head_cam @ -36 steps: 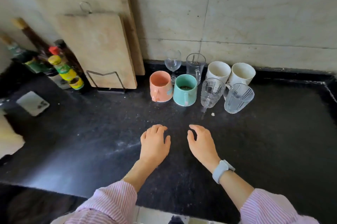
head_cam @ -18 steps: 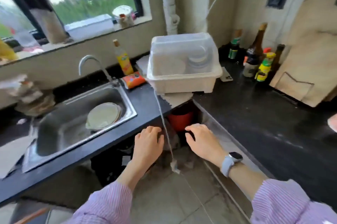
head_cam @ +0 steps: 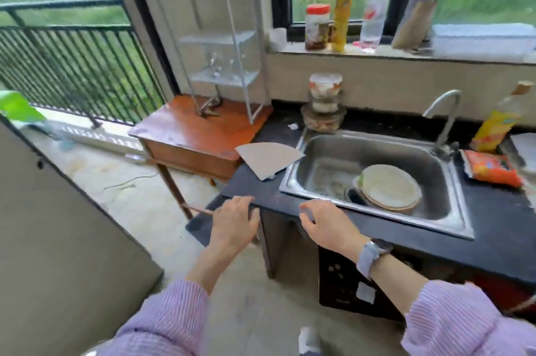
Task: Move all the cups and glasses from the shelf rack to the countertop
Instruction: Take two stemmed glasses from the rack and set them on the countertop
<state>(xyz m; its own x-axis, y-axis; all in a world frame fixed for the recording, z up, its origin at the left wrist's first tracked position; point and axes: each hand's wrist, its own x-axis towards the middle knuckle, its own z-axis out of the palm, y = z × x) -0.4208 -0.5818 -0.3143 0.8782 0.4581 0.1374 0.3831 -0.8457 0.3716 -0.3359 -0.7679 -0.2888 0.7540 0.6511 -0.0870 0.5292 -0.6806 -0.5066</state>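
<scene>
Both hands are held palm-down in the foreground with fingers loosely spread and nothing grasped: the left hand is seen over the end of the dark countertop, and the right hand, bearing a pale grey wristband, is seen over the counter's front edge; whether either touches the surface cannot be told. Striped lilac sleeves cover both forearms. The shelf rack, a white frame of thin metal tubing with pale tiered shelves, is placed well beyond and above the left hand, upright on a reddish-brown wooden side table that abuts the counter's left end. On its lower shelf a clear glass is shown, blurred, so that its form and number cannot be determined. Between the hands and the rack a flat grey fan-shaped sheet is laid across the counter's corner. To the right of it a rectangular stainless-steel sink is set into the counter, containing round pale stacked plates; a curved metal tap rises behind it. Stacked lidded containers are placed at the sink's back left corner, and an orange packet lies at its right. On the windowsill a red-lidded jar and a yellow bottle are lined up. A dark barred railing is visible at left.
</scene>
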